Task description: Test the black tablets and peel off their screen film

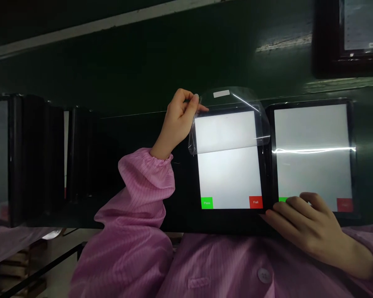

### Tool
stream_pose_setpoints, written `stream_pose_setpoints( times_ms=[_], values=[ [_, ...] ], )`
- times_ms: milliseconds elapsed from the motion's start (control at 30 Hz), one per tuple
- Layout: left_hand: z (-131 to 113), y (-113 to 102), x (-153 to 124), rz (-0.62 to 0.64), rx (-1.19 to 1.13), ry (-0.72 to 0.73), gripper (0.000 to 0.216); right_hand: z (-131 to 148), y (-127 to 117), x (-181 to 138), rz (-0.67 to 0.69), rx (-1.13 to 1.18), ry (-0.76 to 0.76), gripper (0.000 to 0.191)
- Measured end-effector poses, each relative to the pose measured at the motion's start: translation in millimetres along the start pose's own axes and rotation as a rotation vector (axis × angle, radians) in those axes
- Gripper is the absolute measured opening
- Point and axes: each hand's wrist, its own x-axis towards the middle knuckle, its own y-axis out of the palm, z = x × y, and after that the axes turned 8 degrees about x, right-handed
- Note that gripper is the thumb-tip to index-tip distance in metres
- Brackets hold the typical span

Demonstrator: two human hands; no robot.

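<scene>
My left hand [182, 118] pinches the upper left corner of a clear protective film [233, 105], which bears a small white label [221, 94]. The film is peeled up and curls over the top half of a lit tablet [230, 178]. That tablet's white screen shows a green "Pass" box at lower left and a red "Fail" box at lower right. My right hand [311, 227] is closed, its fingers bent together at the lower right corner of this tablet and over the bottom of a second tablet [312, 124]. What its fingertips grip, if anything, is hidden.
Several dark-framed devices [77, 153] stand in a row at the left. Another black-framed screen [363, 29] lies at the upper right. The dark green work surface [136, 74] has a pale strip [112, 25] along its far side. Wooden pallets [18, 269] show below left.
</scene>
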Motion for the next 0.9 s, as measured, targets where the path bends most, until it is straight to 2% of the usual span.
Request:
stream_pose_setpoints(
  times_ms=[233, 567, 633, 700, 767, 800, 833, 900],
  values=[
    [4.6, 3.0, 2.7, -0.045, 0.065, 0.035, 0.016, 8.8, 4.8, 3.4, 0.001, -0.009, 0.080, 0.043],
    [4.6, 7.1, 7.1, -0.028, 0.051, 0.061, 0.015, 7.2, 10.9, 0.5, -0.012, 0.030, 0.114, 0.036],
    [2.2, 1.7, 11.3, -0.011, 0.075, 0.054, 0.015, 5.9, 8.5, 1.7, -0.015, 0.105, 0.109, 0.037],
    [-3.9, -10.6, 15.9, -0.071, 0.110, 0.048, 0.014, 0.1, 2.7, 5.1, -0.011, 0.294, 0.108, 0.036],
    [-13.9, -28.0, 17.1, -0.199, 0.103, 0.076, 0.012, -12.7, -5.0, 13.1, -0.048, 0.520, 0.177, 0.026],
    [-19.7, -37.1, 14.8, -0.258, 0.072, 0.126, 0.012, -22.2, -8.9, 19.5, -0.053, 0.619, 0.257, 0.016],
    [-25.6, -45.5, 9.9, -0.303, 0.023, 0.203, 0.013, -33.7, -12.4, 27.7, -0.040, 0.708, 0.367, 0.015],
    [-35.4, -57.4, -9.4, -0.322, -0.103, 0.395, 0.014, -60.6, -16.8, 49.0, 0.022, 0.885, 0.596, 0.047]
  ],
)
